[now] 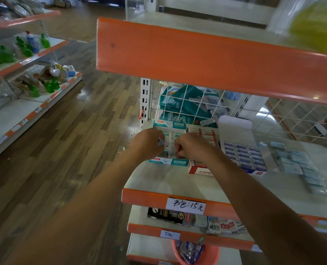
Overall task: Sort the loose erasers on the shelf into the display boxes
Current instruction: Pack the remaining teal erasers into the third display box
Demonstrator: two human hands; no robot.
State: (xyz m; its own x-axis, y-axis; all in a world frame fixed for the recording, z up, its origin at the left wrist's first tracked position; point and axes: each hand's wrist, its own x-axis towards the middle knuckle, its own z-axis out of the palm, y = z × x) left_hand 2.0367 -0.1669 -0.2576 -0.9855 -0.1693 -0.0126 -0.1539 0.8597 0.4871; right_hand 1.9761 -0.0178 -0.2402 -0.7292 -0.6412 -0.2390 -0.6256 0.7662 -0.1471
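Over the teal display box, the left hand pinched a small wrapped eraser. At its three o'clock the right hand curled its fingers into the box; whether they gripped anything could not be told. Loose erasers lay on the shelf, at three o'clock from the red display box.

A shop: orange-edged shelves stocked with goods, handwritten price tags, and stationery display boxes.
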